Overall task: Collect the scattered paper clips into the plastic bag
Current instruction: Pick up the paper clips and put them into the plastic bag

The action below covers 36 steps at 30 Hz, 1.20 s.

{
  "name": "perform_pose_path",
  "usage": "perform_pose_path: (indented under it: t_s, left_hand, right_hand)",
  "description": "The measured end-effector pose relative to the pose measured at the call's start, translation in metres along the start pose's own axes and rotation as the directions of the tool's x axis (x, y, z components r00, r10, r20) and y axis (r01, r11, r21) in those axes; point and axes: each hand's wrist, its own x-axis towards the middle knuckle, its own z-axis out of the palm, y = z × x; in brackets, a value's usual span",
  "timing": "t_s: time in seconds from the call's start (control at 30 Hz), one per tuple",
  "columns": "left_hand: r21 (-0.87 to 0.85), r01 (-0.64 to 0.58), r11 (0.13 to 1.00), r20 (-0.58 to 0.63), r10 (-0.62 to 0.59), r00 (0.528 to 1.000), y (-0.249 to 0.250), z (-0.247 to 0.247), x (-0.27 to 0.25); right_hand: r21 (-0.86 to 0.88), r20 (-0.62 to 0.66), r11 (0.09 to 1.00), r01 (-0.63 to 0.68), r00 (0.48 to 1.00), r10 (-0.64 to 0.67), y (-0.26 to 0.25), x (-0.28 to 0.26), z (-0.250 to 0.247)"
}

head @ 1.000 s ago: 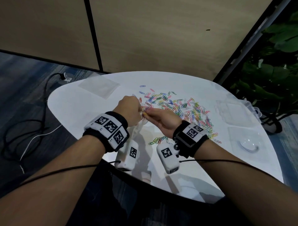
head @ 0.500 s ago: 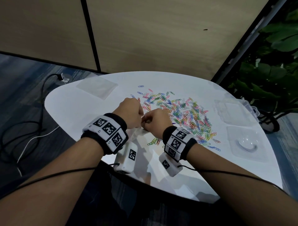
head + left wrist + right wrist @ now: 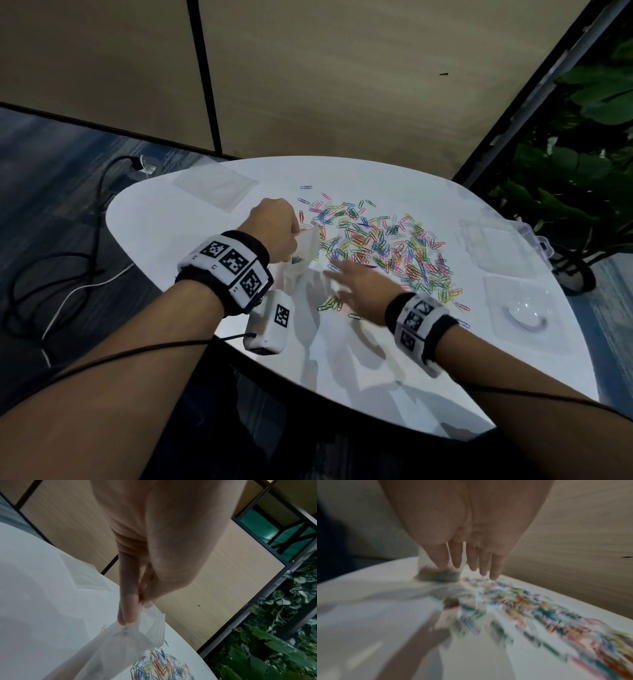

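Left hand (image 3: 274,229) is pinching the plastic bag (image 3: 303,251) by its rim; right hand (image 3: 359,287) — fingers extended, grasping nothing — is hovering over paper clips (image 3: 387,246) on the surface (image 3: 164,233).

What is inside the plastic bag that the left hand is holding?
A small dark cluster of paper clips shows through the clear plastic bag that the left hand pinches. Their number cannot be told; the hand covers part of the bag.

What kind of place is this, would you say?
Probably an office or meeting nook: a white round-edged table strewn with paper clips, tan partition panels behind, blue carpet, and a leafy plant.
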Motion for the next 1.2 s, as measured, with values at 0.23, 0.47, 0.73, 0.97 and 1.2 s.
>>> perform_pose_path:
  t_s: [0.23,0.47,0.73,0.97,1.2]
  left_hand:
    - [0.027,-0.013,1.0,0.018,0.013,1.0,0.003,0.001,0.002]
    - [0.048,-0.027,0.999,0.029,0.025,0.999,0.007,0.006,0.003]
    - [0.055,-0.011,0.998,0.037,0.009,0.999,0.008,0.006,0.004]
    - [0.061,-0.024,0.998,0.043,0.021,0.999,0.009,0.01,0.007]
    - [0.019,-0.048,0.999,0.089,0.046,0.995,0.021,0.026,0.007]
  right_hand:
    - [-0.352,0.083,0.918,0.184,0.983,-0.165,0.021,-0.027,0.075]
    - [-0.315,0.096,0.937,-0.154,0.976,0.193,0.071,-0.025,0.069]
    - [-0.121,-0.181,0.959,-0.258,0.955,0.234,0.074,-0.006,0.058]
    - [0.559,0.003,0.635,-0.534,0.767,0.642,0.079,-0.002,0.011]
    - [0.997,0.016,-0.073,0.015,0.915,0.403,0.022,0.005,-0.049]
